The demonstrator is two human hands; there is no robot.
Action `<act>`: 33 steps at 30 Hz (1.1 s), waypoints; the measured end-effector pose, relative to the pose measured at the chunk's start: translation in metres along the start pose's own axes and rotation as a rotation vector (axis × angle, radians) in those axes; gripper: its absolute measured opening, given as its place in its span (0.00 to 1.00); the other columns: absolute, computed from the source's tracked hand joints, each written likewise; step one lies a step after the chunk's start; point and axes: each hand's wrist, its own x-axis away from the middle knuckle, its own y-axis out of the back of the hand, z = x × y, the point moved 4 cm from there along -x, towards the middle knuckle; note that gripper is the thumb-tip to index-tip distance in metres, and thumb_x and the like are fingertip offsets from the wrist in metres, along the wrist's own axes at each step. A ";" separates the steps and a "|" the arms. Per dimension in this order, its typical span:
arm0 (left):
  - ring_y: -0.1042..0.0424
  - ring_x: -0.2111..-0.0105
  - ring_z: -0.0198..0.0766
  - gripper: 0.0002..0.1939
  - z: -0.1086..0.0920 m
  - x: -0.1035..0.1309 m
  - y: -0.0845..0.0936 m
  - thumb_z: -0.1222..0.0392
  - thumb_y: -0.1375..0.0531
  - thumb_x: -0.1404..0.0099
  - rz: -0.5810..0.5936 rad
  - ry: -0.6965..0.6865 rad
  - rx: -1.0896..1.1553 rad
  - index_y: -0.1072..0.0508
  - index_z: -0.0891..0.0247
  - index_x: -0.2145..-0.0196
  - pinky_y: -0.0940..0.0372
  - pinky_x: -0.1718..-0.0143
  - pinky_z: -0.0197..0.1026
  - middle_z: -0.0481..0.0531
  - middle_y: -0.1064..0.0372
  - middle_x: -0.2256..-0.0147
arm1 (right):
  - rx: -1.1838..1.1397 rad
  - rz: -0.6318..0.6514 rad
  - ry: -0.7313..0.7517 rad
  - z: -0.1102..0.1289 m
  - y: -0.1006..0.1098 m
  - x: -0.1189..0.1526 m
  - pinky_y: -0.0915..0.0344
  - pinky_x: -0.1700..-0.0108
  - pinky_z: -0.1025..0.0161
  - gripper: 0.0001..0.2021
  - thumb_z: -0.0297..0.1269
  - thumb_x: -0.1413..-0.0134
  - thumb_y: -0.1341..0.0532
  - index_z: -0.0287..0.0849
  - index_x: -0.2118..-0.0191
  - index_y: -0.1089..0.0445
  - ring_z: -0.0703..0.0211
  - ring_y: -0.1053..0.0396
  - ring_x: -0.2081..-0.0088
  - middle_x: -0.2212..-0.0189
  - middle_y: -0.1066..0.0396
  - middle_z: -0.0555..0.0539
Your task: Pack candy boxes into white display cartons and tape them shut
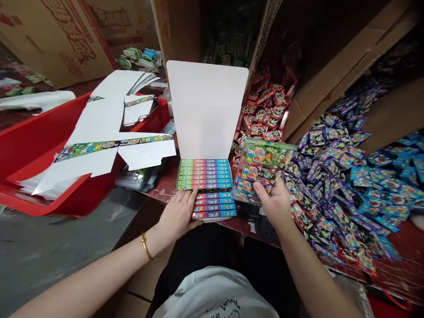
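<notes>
A display box (205, 110) stands open, its white lid raised at the back. Rows of small green, red, purple and blue packs (206, 173) fill it, with a dark gap between the rear and front rows. My left hand (179, 206) lies over the front left of these packs, fingers stretched out and fingertips near the gap. To the right of the box, my right hand (276, 201) grips a clear plastic tray of small packs (256, 170), thumb on top and the other fingers hidden beneath. The tray is slightly blurred, with green, red and blue prints facing up.
Flat white printed carton blanks (96, 119) lie across a red plastic bin (82, 198) at left. Loose red packs (265, 110), purple packs (326, 176) and blue packs (391, 176) spill from cardboard boxes (318, 84) at right. A brown carton (56, 39) stands at back left.
</notes>
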 end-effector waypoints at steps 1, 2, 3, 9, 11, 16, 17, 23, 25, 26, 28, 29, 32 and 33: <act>0.33 0.53 0.55 0.42 -0.001 -0.001 0.000 0.47 0.34 0.46 0.008 -0.020 -0.005 0.44 0.75 0.42 0.40 0.48 0.56 0.67 0.32 0.53 | -0.027 0.041 0.024 0.000 -0.008 -0.006 0.31 0.48 0.54 0.24 0.46 0.47 0.38 0.42 0.48 0.38 0.53 0.29 0.52 0.53 0.28 0.41; 0.33 0.53 0.54 0.39 -0.003 -0.004 0.001 0.49 0.34 0.45 0.016 -0.046 0.002 0.42 0.73 0.43 0.41 0.48 0.55 0.66 0.32 0.53 | -0.047 0.088 0.046 0.000 -0.016 -0.011 0.32 0.48 0.55 0.24 0.46 0.47 0.38 0.42 0.47 0.39 0.54 0.29 0.52 0.52 0.29 0.41; 0.32 0.54 0.53 0.35 -0.006 -0.008 0.001 0.50 0.35 0.44 0.028 -0.076 0.020 0.40 0.71 0.45 0.41 0.49 0.55 0.65 0.32 0.53 | -0.058 0.143 0.062 0.001 -0.025 -0.016 0.32 0.47 0.55 0.23 0.46 0.47 0.39 0.43 0.48 0.40 0.54 0.29 0.52 0.53 0.29 0.42; 0.29 0.59 0.51 0.30 -0.010 -0.035 0.003 0.46 0.33 0.51 0.211 -0.081 0.180 0.34 0.70 0.58 0.44 0.48 0.54 0.62 0.28 0.60 | -0.052 0.462 0.062 -0.009 -0.070 -0.026 0.30 0.52 0.58 0.15 0.44 0.46 0.40 0.44 0.56 0.36 0.55 0.28 0.58 0.60 0.28 0.47; 0.28 0.60 0.51 0.28 -0.007 -0.041 0.003 0.44 0.33 0.52 0.228 -0.084 0.205 0.33 0.68 0.61 0.47 0.46 0.56 0.60 0.27 0.62 | 0.010 0.495 0.116 -0.012 -0.076 -0.027 0.30 0.55 0.58 0.13 0.42 0.45 0.41 0.42 0.56 0.35 0.54 0.29 0.58 0.61 0.28 0.46; 0.28 0.60 0.51 0.33 -0.002 -0.038 -0.001 0.37 0.34 0.52 0.258 -0.089 0.266 0.32 0.66 0.58 0.42 0.51 0.56 0.57 0.26 0.63 | 0.505 0.621 0.232 -0.014 -0.081 -0.027 0.33 0.54 0.55 0.17 0.34 0.42 0.42 0.41 0.47 0.36 0.50 0.29 0.55 0.55 0.28 0.42; 0.28 0.59 0.52 0.35 -0.004 -0.031 0.000 0.37 0.34 0.52 0.251 -0.070 0.264 0.32 0.67 0.56 0.41 0.51 0.55 0.58 0.27 0.61 | 0.609 0.664 0.266 -0.013 -0.083 -0.025 0.34 0.52 0.54 0.19 0.32 0.42 0.43 0.41 0.45 0.37 0.49 0.31 0.53 0.52 0.29 0.42; 0.38 0.45 0.60 0.35 -0.008 0.027 0.034 0.45 0.40 0.39 -0.147 0.153 -0.079 0.40 0.73 0.43 0.44 0.45 0.61 0.71 0.37 0.47 | 1.022 0.869 0.587 -0.010 -0.114 -0.009 0.35 0.56 0.52 0.28 0.24 0.40 0.48 0.48 0.36 0.47 0.47 0.33 0.54 0.54 0.31 0.41; 0.47 0.40 0.61 0.38 -0.006 0.033 0.036 0.45 0.42 0.38 -0.196 0.127 -0.122 0.46 0.73 0.39 0.46 0.43 0.62 0.72 0.43 0.42 | 1.019 0.858 0.641 -0.010 -0.118 -0.004 0.35 0.55 0.51 0.25 0.26 0.38 0.50 0.50 0.36 0.46 0.47 0.35 0.51 0.49 0.34 0.40; 0.51 0.37 0.60 0.41 -0.004 0.033 0.032 0.43 0.43 0.38 -0.191 0.086 -0.125 0.49 0.71 0.37 0.48 0.41 0.62 0.71 0.46 0.40 | 0.988 0.847 0.644 -0.009 -0.117 -0.001 0.36 0.52 0.50 0.23 0.30 0.36 0.50 0.49 0.37 0.45 0.47 0.37 0.48 0.46 0.36 0.40; 0.56 0.35 0.58 0.45 0.000 0.029 0.019 0.38 0.45 0.38 -0.154 0.013 -0.115 0.55 0.69 0.35 0.51 0.38 0.61 0.66 0.51 0.36 | 0.916 0.807 0.630 -0.009 -0.111 0.009 0.41 0.44 0.48 0.22 0.39 0.34 0.51 0.45 0.37 0.45 0.47 0.43 0.42 0.41 0.41 0.40; 0.55 0.35 0.56 0.46 0.003 0.027 0.011 0.37 0.46 0.38 -0.143 -0.001 -0.102 0.56 0.68 0.34 0.51 0.38 0.60 0.65 0.51 0.36 | 0.894 0.778 0.614 -0.010 -0.106 0.015 0.45 0.40 0.47 0.24 0.43 0.34 0.52 0.41 0.36 0.46 0.48 0.47 0.38 0.38 0.44 0.40; 0.53 0.35 0.52 0.45 0.011 0.026 -0.006 0.41 0.45 0.37 -0.148 0.003 -0.013 0.60 0.66 0.33 0.48 0.38 0.55 0.62 0.52 0.35 | 0.908 0.681 0.506 -0.020 -0.096 0.037 0.52 0.36 0.44 0.31 0.49 0.34 0.54 0.31 0.35 0.51 0.48 0.56 0.34 0.35 0.52 0.37; 0.53 0.35 0.51 0.45 0.013 0.027 -0.009 0.42 0.44 0.37 -0.149 0.005 0.043 0.61 0.65 0.33 0.47 0.38 0.54 0.61 0.52 0.35 | 0.916 0.655 0.452 -0.025 -0.094 0.042 0.52 0.36 0.43 0.31 0.49 0.34 0.54 0.30 0.35 0.52 0.47 0.57 0.33 0.34 0.55 0.37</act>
